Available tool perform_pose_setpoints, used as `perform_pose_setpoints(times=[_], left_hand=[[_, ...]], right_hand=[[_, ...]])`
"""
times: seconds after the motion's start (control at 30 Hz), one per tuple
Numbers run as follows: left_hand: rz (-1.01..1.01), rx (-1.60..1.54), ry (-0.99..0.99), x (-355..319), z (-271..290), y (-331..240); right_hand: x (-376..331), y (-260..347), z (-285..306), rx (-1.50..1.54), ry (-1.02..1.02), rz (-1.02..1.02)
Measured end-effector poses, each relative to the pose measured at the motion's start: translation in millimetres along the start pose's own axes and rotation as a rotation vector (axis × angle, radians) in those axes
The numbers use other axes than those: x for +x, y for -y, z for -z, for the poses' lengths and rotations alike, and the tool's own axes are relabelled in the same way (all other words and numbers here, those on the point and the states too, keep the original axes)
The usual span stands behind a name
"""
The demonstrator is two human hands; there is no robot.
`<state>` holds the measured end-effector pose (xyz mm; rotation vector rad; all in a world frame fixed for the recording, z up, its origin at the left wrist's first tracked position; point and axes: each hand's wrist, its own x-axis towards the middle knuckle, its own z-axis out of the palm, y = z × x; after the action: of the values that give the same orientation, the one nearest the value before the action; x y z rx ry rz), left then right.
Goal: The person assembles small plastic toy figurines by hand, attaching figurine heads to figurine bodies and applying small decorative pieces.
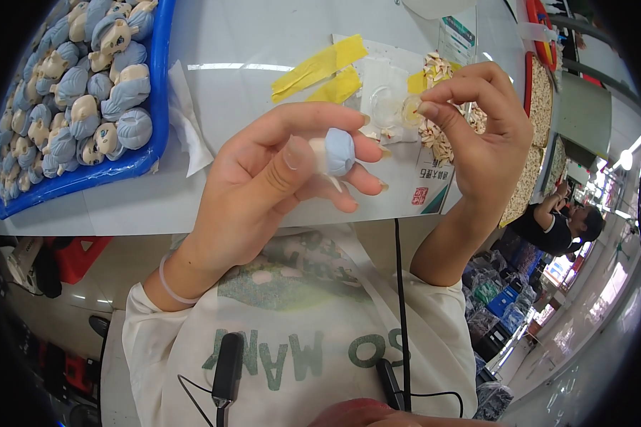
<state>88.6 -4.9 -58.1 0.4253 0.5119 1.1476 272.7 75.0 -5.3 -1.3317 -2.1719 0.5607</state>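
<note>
My left hand (253, 171) is raised over the table's near edge, its fingers curled around a small doll head (340, 151) with light-blue moulded hair. The head's pale face part is turned toward my thumb and partly covered. Farther right, my right hand (481, 117) has thumb and forefinger pinched together at a small round yellowish translucent dish (412, 112). Whatever sits between those fingertips is too small to make out. Just left of it lies a clear round dish (386, 103) on a white sheet. Beneath my right hand spreads a pile of small cream-coloured pieces (438, 146).
A blue tray (165, 85) full of blue-haired doll heads (71, 85) fills the left side. Beside it lies white tissue (190, 132). Yellow tape strips (320, 67) cross the table. More cream pieces fill trays (540, 92) at the right. A black cable (400, 285) hangs in front.
</note>
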Motion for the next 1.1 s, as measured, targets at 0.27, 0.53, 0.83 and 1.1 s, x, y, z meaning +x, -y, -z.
perform_pose_setpoints(times=[0.27,0.53,0.83,1.1], left_hand=[[0.004,-0.086,-0.049,0,-1,0],[-0.058,-0.021,-0.028,0,1,2],[-0.202,0.127,-0.035,-1,0,7],[-0.420,0.332,0.035,-1,2,18]], right_hand=[[0,-1,-3,0.026,-0.034,0.019],[2,-2,-4,0.022,-0.015,0.058],[-27,3,1,0.374,-0.160,-0.008],[-45,16,-2,0.596,-0.185,-0.093]])
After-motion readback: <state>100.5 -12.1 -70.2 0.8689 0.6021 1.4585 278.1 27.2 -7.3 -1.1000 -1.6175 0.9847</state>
